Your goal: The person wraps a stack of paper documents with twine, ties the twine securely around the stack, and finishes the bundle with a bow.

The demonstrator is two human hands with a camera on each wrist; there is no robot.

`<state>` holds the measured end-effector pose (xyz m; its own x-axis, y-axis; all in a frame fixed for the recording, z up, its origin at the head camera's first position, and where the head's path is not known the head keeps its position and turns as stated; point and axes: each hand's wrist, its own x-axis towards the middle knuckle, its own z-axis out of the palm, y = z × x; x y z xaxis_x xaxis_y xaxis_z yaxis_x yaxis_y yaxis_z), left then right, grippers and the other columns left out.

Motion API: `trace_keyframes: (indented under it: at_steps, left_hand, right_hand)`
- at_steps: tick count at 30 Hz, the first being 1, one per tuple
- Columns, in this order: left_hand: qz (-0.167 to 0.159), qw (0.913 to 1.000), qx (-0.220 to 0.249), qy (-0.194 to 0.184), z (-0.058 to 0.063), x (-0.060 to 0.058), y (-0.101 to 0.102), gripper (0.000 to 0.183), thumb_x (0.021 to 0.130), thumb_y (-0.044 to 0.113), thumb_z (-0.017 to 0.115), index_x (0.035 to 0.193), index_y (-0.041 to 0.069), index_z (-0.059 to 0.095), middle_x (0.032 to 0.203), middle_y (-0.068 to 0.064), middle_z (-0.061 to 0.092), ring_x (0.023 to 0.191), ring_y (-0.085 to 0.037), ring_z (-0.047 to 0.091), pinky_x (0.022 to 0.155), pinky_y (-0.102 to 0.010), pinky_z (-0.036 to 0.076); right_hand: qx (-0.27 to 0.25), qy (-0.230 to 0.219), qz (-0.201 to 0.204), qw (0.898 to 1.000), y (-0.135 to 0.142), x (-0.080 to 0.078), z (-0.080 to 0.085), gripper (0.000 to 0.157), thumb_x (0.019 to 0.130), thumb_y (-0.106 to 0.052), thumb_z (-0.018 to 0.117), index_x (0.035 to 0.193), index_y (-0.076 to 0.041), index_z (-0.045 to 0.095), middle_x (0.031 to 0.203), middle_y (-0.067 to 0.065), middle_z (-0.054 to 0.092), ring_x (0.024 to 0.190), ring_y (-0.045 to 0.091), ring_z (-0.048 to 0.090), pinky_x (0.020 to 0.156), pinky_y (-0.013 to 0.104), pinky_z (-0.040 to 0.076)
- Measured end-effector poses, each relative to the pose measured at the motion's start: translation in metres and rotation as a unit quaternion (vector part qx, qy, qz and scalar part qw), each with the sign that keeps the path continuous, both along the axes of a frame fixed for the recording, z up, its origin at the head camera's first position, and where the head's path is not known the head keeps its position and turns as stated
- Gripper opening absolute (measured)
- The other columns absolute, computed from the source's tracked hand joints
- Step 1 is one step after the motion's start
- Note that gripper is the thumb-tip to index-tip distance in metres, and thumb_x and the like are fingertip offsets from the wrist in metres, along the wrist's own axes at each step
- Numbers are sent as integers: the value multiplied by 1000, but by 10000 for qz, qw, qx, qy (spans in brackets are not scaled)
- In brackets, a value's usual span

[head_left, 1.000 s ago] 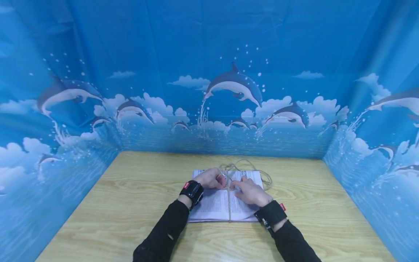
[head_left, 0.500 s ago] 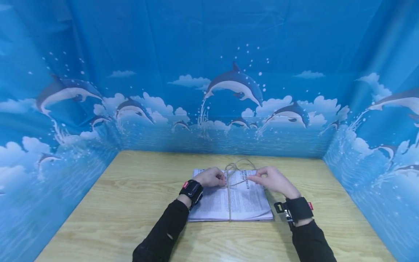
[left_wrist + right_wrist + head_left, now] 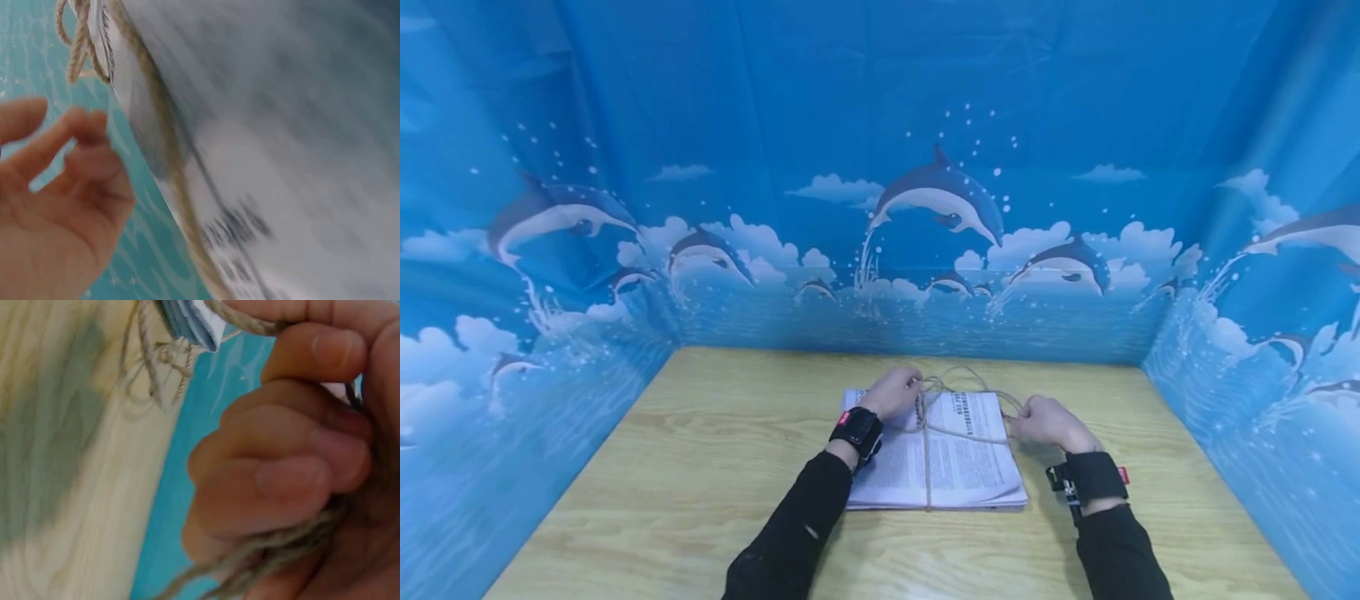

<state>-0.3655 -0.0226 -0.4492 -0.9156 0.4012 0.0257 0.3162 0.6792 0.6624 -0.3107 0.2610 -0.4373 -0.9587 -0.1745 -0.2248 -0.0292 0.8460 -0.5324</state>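
Twine crosses edges of paper stack.

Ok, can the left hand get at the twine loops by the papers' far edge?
Likely yes: the left hand is close beside the twine loops at the far edge of the paper stack, nothing visible blocks the way, and it appears to hold nothing.
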Motion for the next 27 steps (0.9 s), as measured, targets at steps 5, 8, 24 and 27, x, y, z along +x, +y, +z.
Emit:
trace_keyframes:
  at_steps: [5,8,24,27]
  left_hand:
    - [190,9998,-50,-45,7,-7,21,42,101,12,51,142,7,48,132,-11,60,121,-28,58,100,-43,47]
    - [154,9991,-18,-396,7,-11,32,54,99,7,52,150,10,36,138,-11,57,126,-27,55,104,-43,45]
    - [74,9716,2365,77,19,2,3,20,102,27,53,102,13,67,76,-10,65,52,-13,45,49,-24,36]
    - [70,9509,3094,-102,28,10,-8,21,103,28,50,104,10,60,69,-6,60,52,-15,45,48,-24,36]
  right_hand:
    - [59,-159,-22,9999,5,-4,-7,26,81,-15,64,57,-15,55,51,-9,32,46,8,31,45,23,26]
    - [-15,-156,10,9999,5,-5,-8,28,82,-15,64,55,-15,53,50,-10,30,45,8,30,45,22,25]
    - [-361,37,-197,9991,27,-5,4,44,97,-26,54,58,-17,37,54,-7,24,48,11,23,51,27,27]
    - [-317,142,-360,9987,36,-5,5,41,98,-28,51,61,-16,39,56,-6,24,51,12,25,53,29,28]
